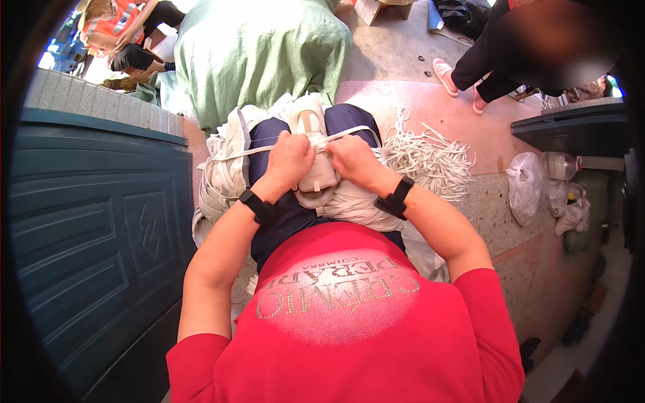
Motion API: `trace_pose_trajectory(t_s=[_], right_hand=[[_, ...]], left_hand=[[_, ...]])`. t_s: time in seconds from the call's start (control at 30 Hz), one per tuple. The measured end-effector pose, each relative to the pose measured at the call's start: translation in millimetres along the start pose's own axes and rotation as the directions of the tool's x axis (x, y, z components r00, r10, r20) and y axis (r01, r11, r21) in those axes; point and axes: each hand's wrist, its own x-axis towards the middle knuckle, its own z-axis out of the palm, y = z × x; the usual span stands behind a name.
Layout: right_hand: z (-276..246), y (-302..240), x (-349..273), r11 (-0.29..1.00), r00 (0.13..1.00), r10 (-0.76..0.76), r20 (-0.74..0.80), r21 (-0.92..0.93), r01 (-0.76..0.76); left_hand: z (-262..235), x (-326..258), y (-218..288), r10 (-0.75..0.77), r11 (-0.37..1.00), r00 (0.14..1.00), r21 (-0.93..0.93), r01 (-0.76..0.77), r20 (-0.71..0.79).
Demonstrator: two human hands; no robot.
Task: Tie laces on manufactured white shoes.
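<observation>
A beige shoe (317,176) rests between my thighs, its heel opening toward me and its toe pointing away. My left hand (290,158) is closed at the left of its lacing, gripping a pale flat shoelace (252,152) whose length trails out to the left. On the other side my right hand (355,160) pinches the lace too, with a loop of it curving over my right thigh. Between the two fists the lace is drawn taut across the tongue. My fingers hide part of the eyelets, so I cannot tell how the lace is threaded there.
A heap of loose pale laces (430,158) lies right of my knees. Pale shoes or shoe parts (225,174) are piled at my left. Ahead stands something under a green cloth (262,54). A blue door (101,228) is at left; plastic bags (525,188) sit at right. Two people are nearby.
</observation>
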Motion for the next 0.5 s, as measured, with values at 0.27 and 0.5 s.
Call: trace_pose_trajectory(t_s=[0.27, 0.5], right_hand=[[-17.9, -10.8, 10.3, 0.894, 0.971, -0.208, 0.117, -0.38, 0.237], [-151.9, -45.1, 34.6, 0.897, 0.932, 0.074, -0.355, 0.433, 0.094]], left_hand=[[-17.7, 15.7, -2.5, -0.167, 0.863, 0.982, -0.468, 0.188, 0.088], [-20.8, 33.9, 7.3, -0.097, 0.696, 0.918, -0.633, 0.339, 0.386]])
